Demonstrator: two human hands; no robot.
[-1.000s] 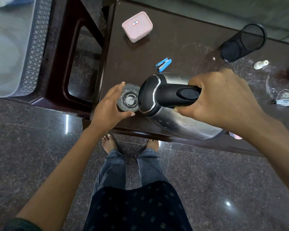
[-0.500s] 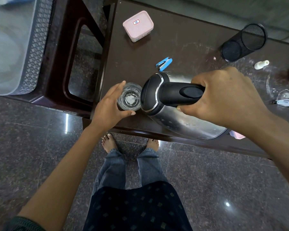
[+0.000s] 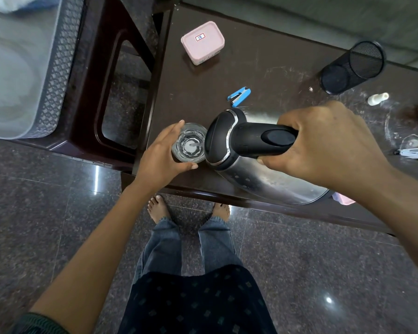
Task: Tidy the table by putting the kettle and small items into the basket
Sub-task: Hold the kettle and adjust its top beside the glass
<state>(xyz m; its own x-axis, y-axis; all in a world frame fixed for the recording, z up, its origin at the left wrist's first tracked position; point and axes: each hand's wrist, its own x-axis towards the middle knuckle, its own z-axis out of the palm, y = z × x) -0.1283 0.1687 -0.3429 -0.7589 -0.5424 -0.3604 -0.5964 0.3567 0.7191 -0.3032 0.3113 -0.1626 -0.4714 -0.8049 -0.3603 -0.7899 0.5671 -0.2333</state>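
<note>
The kettle [image 3: 263, 174] hangs tilted over the near edge of the surface [image 3: 263, 68], its black lid end low and to the left, its steel base up and to the right. My right grip [image 3: 328, 145] is wrapped tight round the black handle, fingers curled under it and thumb over the top.

Just left of the lid, close enough that I cannot tell whether they touch, stands a glass [image 3: 191, 144]. My left grip [image 3: 159, 155] cups its left side, fingers half curled round the wall and thumb along the near side.

Beyond the kettle lies a blue stapler [image 3: 239, 95], and further back a pink box [image 3: 202, 42]. Back and to the right of the kettle a mesh cup [image 3: 352, 67] lies on its side, with a small white bottle [image 3: 377, 98] near it. Far left of the kettle, past a dark stool [image 3: 101, 80], sits the basket [image 3: 56, 75].
</note>
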